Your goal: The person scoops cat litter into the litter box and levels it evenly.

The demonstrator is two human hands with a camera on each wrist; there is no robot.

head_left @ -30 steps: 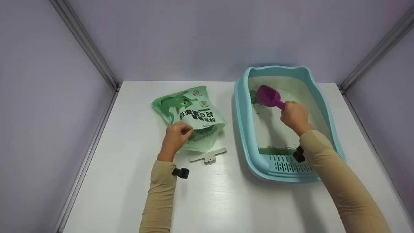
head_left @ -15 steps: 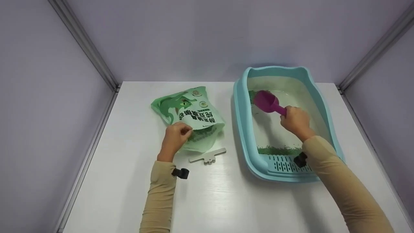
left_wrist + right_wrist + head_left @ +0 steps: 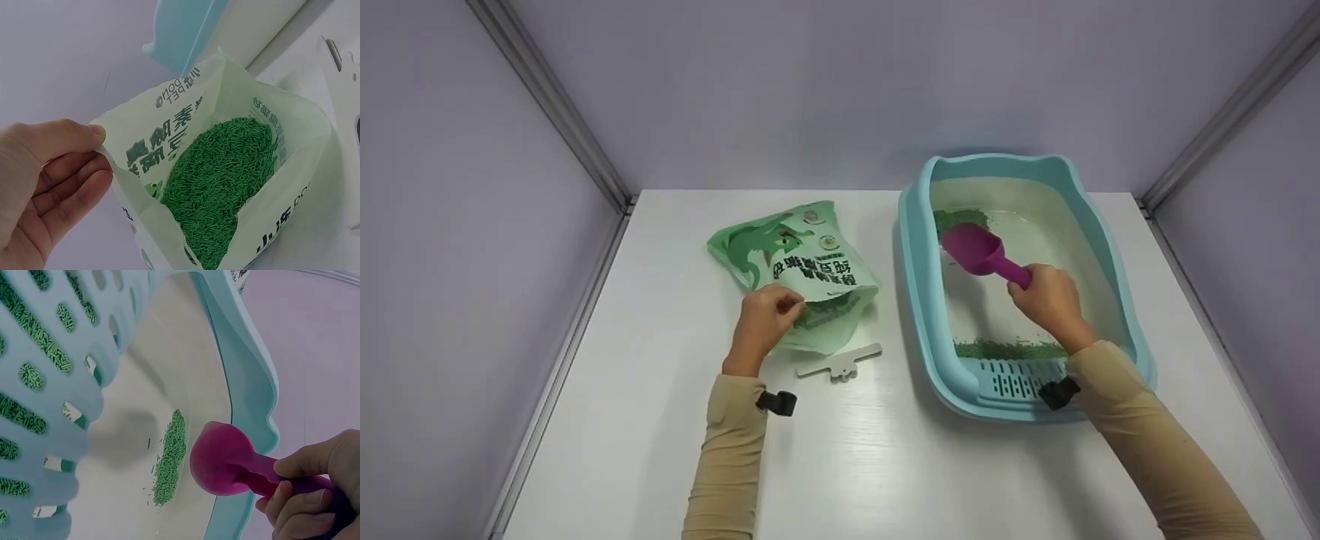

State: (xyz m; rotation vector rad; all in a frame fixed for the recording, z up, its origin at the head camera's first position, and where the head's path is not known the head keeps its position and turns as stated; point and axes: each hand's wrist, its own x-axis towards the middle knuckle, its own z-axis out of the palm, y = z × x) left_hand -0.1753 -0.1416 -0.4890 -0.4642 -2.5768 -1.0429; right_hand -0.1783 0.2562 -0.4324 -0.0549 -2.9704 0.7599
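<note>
My left hand [image 3: 766, 315] pinches the edge of a green cat litter bag [image 3: 817, 259] between thumb and fingers. In the left wrist view the bag's mouth gapes, and green litter pellets [image 3: 219, 180] fill its inside. My right hand [image 3: 1046, 300] grips the handle of a magenta scoop [image 3: 973, 247], held above the inside of a blue litter box [image 3: 915, 285]. The right wrist view shows the underside of the scoop's bowl. A small pile of green pellets [image 3: 170, 461] lies on the box floor, with a strip of pellets [image 3: 1005, 350] along its near end.
A pale bag clip [image 3: 840, 363] lies on the white table [image 3: 840, 465] just in front of the bag. The box's near end has a slotted grate [image 3: 1012, 381], with pellets seen through it in the right wrist view. Grey walls [image 3: 810, 90] stand behind and at both sides.
My right hand has drawn the scoop nearer and slightly left inside the box, uncovering more of the far pellet pile. My left hand keeps its pinch on the bag.
</note>
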